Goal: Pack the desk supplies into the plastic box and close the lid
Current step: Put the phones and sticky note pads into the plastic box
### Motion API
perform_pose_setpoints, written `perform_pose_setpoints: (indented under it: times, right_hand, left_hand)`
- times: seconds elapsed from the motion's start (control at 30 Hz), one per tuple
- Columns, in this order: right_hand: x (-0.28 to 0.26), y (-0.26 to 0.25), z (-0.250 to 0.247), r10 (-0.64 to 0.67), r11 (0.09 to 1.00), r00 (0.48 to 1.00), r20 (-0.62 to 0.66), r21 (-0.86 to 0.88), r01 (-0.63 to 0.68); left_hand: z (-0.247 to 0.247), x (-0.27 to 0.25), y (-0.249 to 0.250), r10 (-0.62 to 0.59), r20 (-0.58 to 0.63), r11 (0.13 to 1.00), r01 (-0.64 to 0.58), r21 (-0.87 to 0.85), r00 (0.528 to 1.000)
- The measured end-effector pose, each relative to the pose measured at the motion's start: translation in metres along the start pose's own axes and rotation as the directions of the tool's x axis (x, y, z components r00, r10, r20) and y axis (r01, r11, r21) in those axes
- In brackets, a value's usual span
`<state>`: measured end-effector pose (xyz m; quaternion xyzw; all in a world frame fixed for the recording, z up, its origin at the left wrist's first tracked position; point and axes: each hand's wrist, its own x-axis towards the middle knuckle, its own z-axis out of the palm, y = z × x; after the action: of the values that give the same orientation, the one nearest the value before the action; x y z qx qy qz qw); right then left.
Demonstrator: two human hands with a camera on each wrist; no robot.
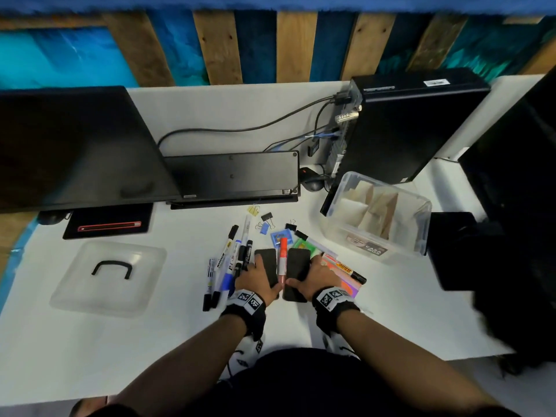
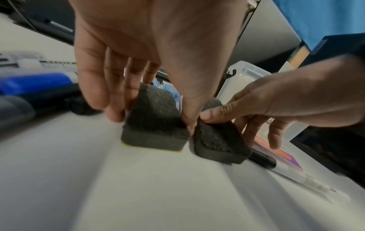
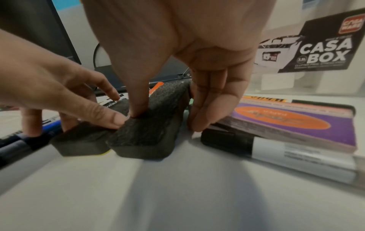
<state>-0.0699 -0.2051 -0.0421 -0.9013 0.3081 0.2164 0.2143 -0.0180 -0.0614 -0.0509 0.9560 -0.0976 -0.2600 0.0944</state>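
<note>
Our left hand (image 1: 258, 279) grips the left eraser (image 1: 266, 265), thumb on one edge and fingers on the other; our right hand (image 1: 316, 278) grips the right eraser (image 1: 298, 273) likewise. Both erasers lie on the desk (image 1: 391, 311), an orange marker (image 1: 282, 260) between them. The open box (image 1: 421, 224) stands at two o'clock of our hands, its lid (image 1: 75, 290) at nine o'clock.

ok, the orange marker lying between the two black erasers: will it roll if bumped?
Probably. The orange marker looks round-barrelled and lies flat on the smooth white desk. The erasers on both sides likely block it for now. Lift them and it may roll freely.
</note>
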Motion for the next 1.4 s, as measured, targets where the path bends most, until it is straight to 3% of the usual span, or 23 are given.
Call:
perform_pose_setpoints:
  times: [0.23,0.33,0.43,0.53,0.67,1.03,1.17,1.3,1.4]
  right_hand:
    - [0.000,0.013,-0.007,-0.022,0.952,0.999,0.027,0.307,0.013]
    - [0.003,0.027,-0.019,-0.098,0.939,0.995,0.019,0.333,0.086]
    - [0.006,0.053,-0.035,-0.078,0.914,0.997,-0.029,0.397,0.083]
    - [0.008,0.085,-0.047,-0.050,0.937,0.998,-0.027,0.345,0.057]
    - [0.010,0.107,-0.045,-0.070,0.981,0.996,0.052,0.185,0.059]
    - [0.007,0.093,-0.039,-0.119,0.988,0.980,0.159,0.113,0.102]
    - [0.006,0.087,-0.036,-0.127,0.986,0.989,0.074,0.120,0.117]
    - [0.005,0.086,-0.033,-0.104,0.968,0.994,0.032,0.231,0.094]
    - [0.006,0.087,-0.033,-0.123,0.978,0.990,0.069,0.178,0.109]
  left_hand:
    - [0.013,0.004,-0.007,-0.071,-0.005,0.956,0.067,-0.286,0.997]
    - [0.004,-0.001,-0.007,-0.059,0.017,0.955,0.061,-0.292,0.998]
    - [-0.004,-0.007,-0.012,-0.036,0.067,0.957,0.054,-0.284,0.997]
    - [-0.004,-0.007,-0.022,-0.049,0.121,0.930,0.089,-0.356,0.991]
    - [0.003,-0.009,-0.025,-0.079,0.104,0.908,0.115,-0.403,0.991]
    - [0.003,-0.019,-0.011,-0.082,0.072,0.929,0.102,-0.356,0.994]
    - [0.002,-0.020,-0.011,-0.070,0.084,0.931,0.096,-0.353,0.994]
    - [-0.003,-0.022,-0.009,-0.096,-0.040,0.904,0.070,-0.421,0.995]
    - [-0.014,-0.022,-0.005,-0.079,-0.120,0.862,0.007,-0.507,0.990]
